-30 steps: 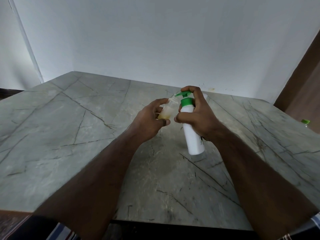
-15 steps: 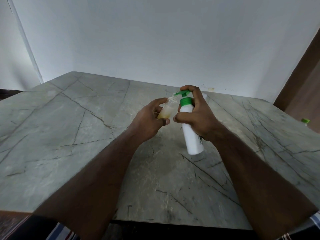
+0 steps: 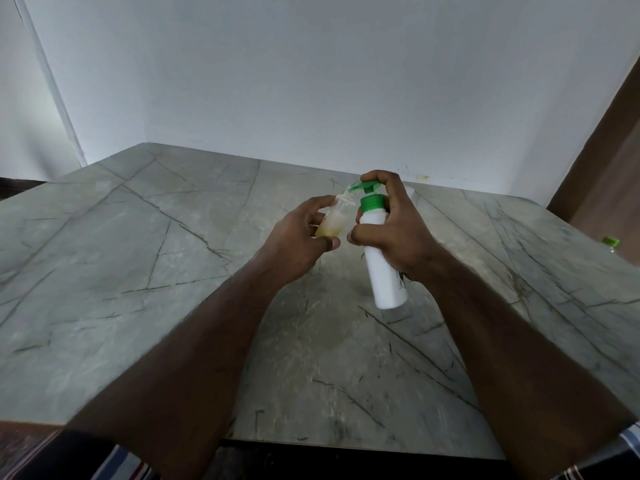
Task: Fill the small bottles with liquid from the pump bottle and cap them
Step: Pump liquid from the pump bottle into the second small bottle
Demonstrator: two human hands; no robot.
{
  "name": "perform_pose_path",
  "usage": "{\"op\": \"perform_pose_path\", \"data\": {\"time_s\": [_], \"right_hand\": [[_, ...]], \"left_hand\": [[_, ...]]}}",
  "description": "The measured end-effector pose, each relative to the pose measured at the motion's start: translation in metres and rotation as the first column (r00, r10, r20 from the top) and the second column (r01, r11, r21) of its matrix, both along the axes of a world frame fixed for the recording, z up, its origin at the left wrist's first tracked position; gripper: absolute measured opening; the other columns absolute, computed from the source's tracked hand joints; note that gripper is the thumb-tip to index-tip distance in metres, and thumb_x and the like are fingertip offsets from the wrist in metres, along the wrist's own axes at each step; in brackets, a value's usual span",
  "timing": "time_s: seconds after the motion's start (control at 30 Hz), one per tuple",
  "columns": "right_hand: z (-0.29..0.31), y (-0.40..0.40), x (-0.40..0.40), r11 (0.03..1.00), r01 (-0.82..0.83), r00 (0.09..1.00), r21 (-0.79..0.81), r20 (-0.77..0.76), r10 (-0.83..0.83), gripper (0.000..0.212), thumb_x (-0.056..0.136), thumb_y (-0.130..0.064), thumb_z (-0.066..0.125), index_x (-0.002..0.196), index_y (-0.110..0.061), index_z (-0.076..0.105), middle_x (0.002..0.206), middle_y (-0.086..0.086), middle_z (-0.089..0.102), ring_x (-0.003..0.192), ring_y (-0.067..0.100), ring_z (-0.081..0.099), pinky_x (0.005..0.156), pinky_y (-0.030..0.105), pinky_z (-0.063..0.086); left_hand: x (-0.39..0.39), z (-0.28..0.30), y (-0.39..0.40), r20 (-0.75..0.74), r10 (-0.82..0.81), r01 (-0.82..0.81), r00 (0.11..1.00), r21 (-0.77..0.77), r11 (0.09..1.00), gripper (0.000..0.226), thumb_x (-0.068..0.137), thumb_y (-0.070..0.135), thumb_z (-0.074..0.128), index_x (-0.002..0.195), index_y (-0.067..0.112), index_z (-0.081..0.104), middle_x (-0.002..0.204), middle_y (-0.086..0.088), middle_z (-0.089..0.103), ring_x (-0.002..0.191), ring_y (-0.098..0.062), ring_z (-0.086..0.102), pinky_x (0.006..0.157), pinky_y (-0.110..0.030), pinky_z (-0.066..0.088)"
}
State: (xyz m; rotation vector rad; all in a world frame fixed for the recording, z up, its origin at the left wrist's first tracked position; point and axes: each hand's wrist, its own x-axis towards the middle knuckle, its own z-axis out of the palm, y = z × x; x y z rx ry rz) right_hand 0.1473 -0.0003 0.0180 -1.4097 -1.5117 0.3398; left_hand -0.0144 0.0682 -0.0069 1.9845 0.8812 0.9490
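My right hand (image 3: 394, 230) grips a white pump bottle (image 3: 384, 271) with a green collar and green pump head (image 3: 367, 186), held tilted above the table. A finger rests on top of the pump head. My left hand (image 3: 298, 237) holds a small clear bottle (image 3: 334, 218), tilted, with yellowish liquid in its lower part. The pump's nozzle meets the small bottle's open mouth. No cap is on the small bottle.
The grey marble table (image 3: 156, 289) runs to a white wall behind. Another small clear container (image 3: 409, 192) peeks out behind my right hand. A green-capped object (image 3: 610, 242) sits past the table's right edge, beside a brown door.
The pump head has risen a little off the green collar. Both hands and bottles stay in nearly the same place.
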Motion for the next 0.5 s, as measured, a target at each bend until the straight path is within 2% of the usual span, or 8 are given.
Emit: {"op": "perform_pose_path", "data": {"time_s": [0.1,0.2,0.33,0.5], "right_hand": [[-0.0005,0.0,0.0001,1.0,-0.012,1.0,0.001,-0.011,0.012,0.088,0.066,-0.002,0.081,0.137,-0.028,0.035,0.113,-0.019,0.048,0.087,0.015,0.06,0.069,0.026,0.052],[-0.0012,-0.0002,0.0012,1.0,-0.01,1.0,-0.002,-0.007,0.01,0.089,0.067,0.002,0.08,0.138,-0.027,0.035,0.113,-0.02,0.047,0.085,0.015,0.06,0.068,0.026,0.052],[-0.0008,0.0002,0.0023,1.0,-0.003,1.0,-0.001,0.001,0.003,0.084,0.067,0.001,0.08,0.134,-0.027,0.037,0.111,-0.015,0.05,0.084,0.014,0.06,0.067,0.026,0.051],[0.0,0.0005,0.0018,1.0,0.002,1.0,0.009,0.003,-0.002,0.081,0.063,-0.01,0.08,0.13,-0.027,0.039,0.11,-0.012,0.052,0.085,0.016,0.06,0.067,0.028,0.052]], "left_hand": [[0.0007,0.0009,0.0003,-0.001,0.008,-0.008,1.0,0.006,1.0,0.071,0.086,0.011,0.078,0.146,0.028,0.046,0.129,-0.002,0.063,0.111,-0.021,0.064,0.096,-0.038,0.057],[0.0003,0.0006,0.0002,-0.002,0.009,-0.009,1.0,0.005,1.0,0.071,0.086,0.011,0.078,0.146,0.028,0.046,0.128,-0.002,0.064,0.111,-0.021,0.064,0.095,-0.039,0.057],[-0.0001,0.0003,0.0002,-0.005,0.006,-0.006,1.0,0.004,1.0,0.07,0.086,0.01,0.078,0.146,0.029,0.046,0.127,0.0,0.064,0.111,-0.02,0.064,0.095,-0.037,0.057],[-0.0003,0.0003,0.0003,-0.002,-0.005,0.005,1.0,0.005,1.0,0.07,0.085,0.01,0.078,0.145,0.03,0.048,0.124,0.001,0.064,0.11,-0.02,0.064,0.093,-0.035,0.057]]}}
